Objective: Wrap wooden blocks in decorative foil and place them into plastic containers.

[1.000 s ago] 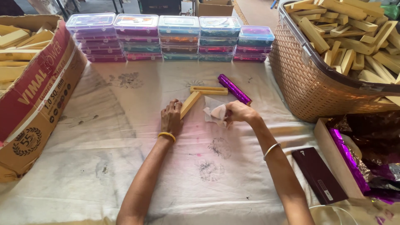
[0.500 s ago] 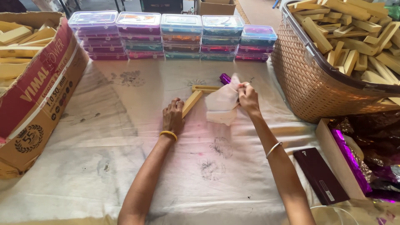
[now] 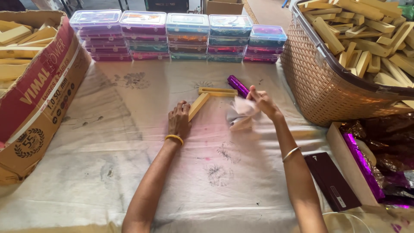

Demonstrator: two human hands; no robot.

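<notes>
Left hand (image 3: 179,120) flat, fingers spread, pressing wooden stick (image 3: 199,106) on counter (image 3: 129,172); right hand (image 3: 263,102) pinching blurred white sheet (image 3: 241,113), purple foil roll (image 3: 238,86) just beside.

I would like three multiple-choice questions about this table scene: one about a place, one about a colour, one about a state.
1. Where is the wicker basket?
A. far right of the table
B. far left
C. under the table

2. What colour is the foil roll?
A. green
B. purple
C. white

3. What is the left hand doing?
A. hanging in the air
B. resting on a wooden stick
C. holding a box

Answers:
1 A: it stands at the right edge, full of wooden pieces.
2 B: the roll behind the right hand is shiny purple.
3 B: its fingers lie on the stick's near end.
</notes>
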